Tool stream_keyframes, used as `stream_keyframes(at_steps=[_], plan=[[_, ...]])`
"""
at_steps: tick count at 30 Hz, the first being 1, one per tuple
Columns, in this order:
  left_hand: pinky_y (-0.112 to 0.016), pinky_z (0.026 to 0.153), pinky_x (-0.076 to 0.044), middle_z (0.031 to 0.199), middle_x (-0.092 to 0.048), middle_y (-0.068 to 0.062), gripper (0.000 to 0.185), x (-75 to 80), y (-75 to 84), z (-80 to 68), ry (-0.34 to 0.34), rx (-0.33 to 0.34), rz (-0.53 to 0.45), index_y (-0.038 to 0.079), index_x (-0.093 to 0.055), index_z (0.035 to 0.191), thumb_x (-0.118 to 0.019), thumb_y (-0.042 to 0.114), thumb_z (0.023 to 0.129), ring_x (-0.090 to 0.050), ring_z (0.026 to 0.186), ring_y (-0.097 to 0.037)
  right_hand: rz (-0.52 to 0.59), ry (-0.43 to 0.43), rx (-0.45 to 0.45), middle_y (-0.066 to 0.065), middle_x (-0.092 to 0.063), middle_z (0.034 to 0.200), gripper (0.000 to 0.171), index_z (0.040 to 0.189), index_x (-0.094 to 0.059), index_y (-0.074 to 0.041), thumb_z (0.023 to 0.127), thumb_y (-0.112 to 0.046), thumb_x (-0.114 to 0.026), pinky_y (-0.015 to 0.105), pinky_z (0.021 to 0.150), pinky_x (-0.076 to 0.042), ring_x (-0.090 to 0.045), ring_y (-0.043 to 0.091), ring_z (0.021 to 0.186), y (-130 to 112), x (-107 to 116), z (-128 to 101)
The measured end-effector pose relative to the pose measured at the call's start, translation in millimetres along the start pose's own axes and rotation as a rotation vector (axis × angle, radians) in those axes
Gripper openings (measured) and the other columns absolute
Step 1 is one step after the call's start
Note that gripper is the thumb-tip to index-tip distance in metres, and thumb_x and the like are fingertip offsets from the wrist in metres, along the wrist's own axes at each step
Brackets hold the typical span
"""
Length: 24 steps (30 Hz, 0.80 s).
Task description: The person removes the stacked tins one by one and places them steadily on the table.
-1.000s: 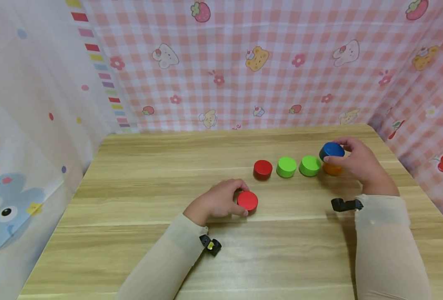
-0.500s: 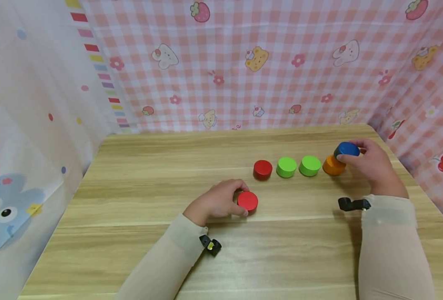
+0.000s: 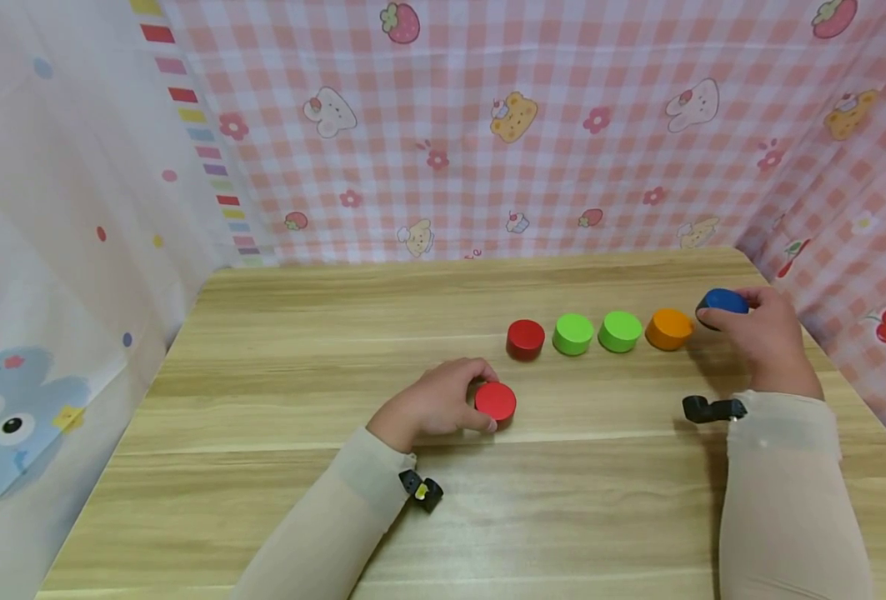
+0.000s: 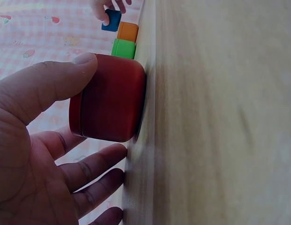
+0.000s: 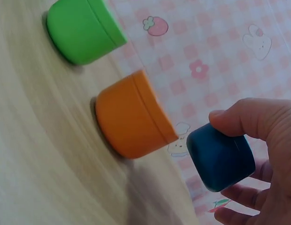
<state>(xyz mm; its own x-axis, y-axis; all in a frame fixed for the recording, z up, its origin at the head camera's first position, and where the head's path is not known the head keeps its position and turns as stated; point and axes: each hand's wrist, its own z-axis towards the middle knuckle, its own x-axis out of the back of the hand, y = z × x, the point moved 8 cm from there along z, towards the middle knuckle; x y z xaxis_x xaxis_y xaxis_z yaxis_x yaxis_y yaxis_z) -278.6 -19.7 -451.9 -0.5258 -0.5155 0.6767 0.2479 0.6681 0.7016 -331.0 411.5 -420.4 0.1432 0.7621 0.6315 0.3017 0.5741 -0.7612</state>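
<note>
My left hand (image 3: 438,398) holds a small round red lidded container (image 3: 496,402) on the table, thumb on one side and index finger on the other. Seen from the left wrist, this red container (image 4: 110,98) stands with its base at the wood, the other fingers spread below. At the far right, my right hand (image 3: 768,342) pinches a blue container (image 3: 724,301) of the same shape. The right wrist view has that blue container (image 5: 220,157) raised off the table, tilted, apart from the orange container (image 5: 136,115) beside it.
A row runs leftward from the orange container (image 3: 669,329): a green container (image 3: 620,332), another green container (image 3: 573,334) and a darker red container (image 3: 525,340). They stand on a wooden table (image 3: 322,333). Patterned curtains (image 3: 443,125) hang behind and at both sides.
My right hand has carried the blue container rightward, from above the orange container to beyond its right side. The left hand and red container have stayed put.
</note>
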Motion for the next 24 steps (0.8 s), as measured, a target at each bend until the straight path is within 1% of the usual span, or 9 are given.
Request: stream_keyframes(at_steps=[3, 6, 10, 15, 19, 24], plan=[[-0.041, 0.102, -0.047, 0.126, -0.063, 0.006, 0.046, 0.4, 2.0, -0.2, 0.001, 0.000, 0.002, 0.023, -0.064, 0.124, -0.087, 0.024, 0.085, -0.056, 0.117, -0.019, -0.027, 0.009, 0.012, 0.039, -0.033, 0.157, 0.090, 0.156, -0.034, 0.010, 0.099, -0.050, -0.068, 0.068, 0.114, -0.038, -0.041, 0.053, 0.134, 5.3, 3.6, 2.2], [-0.041, 0.101, -0.047, 0.125, -0.064, 0.006, 0.046, 0.8, 3.9, -0.4, 0.003, -0.001, 0.005, 0.023, -0.064, 0.124, -0.088, 0.024, 0.085, -0.056, 0.116, -0.019, -0.062, 0.009, 0.002, 0.041, -0.034, 0.155, 0.091, 0.156, -0.032, 0.012, 0.099, -0.052, -0.067, 0.070, 0.113, -0.037, -0.041, 0.056, 0.133, 12.5, 6.1, 3.5], [-0.041, 0.101, -0.047, 0.124, -0.064, 0.006, 0.045, 0.7, 5.2, -0.4, 0.009, -0.005, 0.006, 0.022, -0.064, 0.124, -0.087, 0.024, 0.085, -0.056, 0.116, -0.019, -0.090, 0.003, -0.020, 0.042, -0.032, 0.158, 0.094, 0.157, -0.030, 0.012, 0.099, -0.054, -0.065, 0.070, 0.115, -0.036, -0.039, 0.058, 0.137, 21.3, 6.3, 5.7], [-0.042, 0.102, -0.047, 0.125, -0.064, 0.005, 0.047, 1.2, 4.1, -0.9, 0.027, 0.003, -0.004, 0.020, -0.064, 0.125, -0.088, 0.024, 0.085, -0.057, 0.116, -0.020, -0.099, -0.018, -0.038, 0.041, -0.030, 0.160, 0.097, 0.159, -0.028, 0.010, 0.098, -0.056, -0.066, 0.071, 0.115, -0.035, -0.036, 0.060, 0.141, 27.8, 1.0, 7.3], [-0.043, 0.103, -0.048, 0.127, -0.064, 0.003, 0.049, 2.9, 1.4, -0.6, 0.053, 0.020, -0.024, 0.020, -0.063, 0.127, -0.088, 0.026, 0.085, -0.057, 0.117, -0.021, -0.121, -0.030, -0.067, 0.042, -0.030, 0.159, 0.098, 0.158, -0.028, 0.009, 0.097, -0.057, -0.067, 0.071, 0.114, -0.036, -0.037, 0.060, 0.140, 31.4, -2.7, 6.5], [-0.045, 0.102, -0.050, 0.128, -0.065, 0.002, 0.048, 10.2, -2.2, 1.3, 0.110, 0.051, -0.060, 0.020, -0.063, 0.127, -0.088, 0.026, 0.086, -0.058, 0.117, -0.021, -0.131, -0.028, -0.078, 0.042, -0.030, 0.159, 0.098, 0.158, -0.028, 0.010, 0.097, -0.056, -0.067, 0.071, 0.114, -0.037, -0.037, 0.060, 0.139, 33.1, -4.5, 5.3]])
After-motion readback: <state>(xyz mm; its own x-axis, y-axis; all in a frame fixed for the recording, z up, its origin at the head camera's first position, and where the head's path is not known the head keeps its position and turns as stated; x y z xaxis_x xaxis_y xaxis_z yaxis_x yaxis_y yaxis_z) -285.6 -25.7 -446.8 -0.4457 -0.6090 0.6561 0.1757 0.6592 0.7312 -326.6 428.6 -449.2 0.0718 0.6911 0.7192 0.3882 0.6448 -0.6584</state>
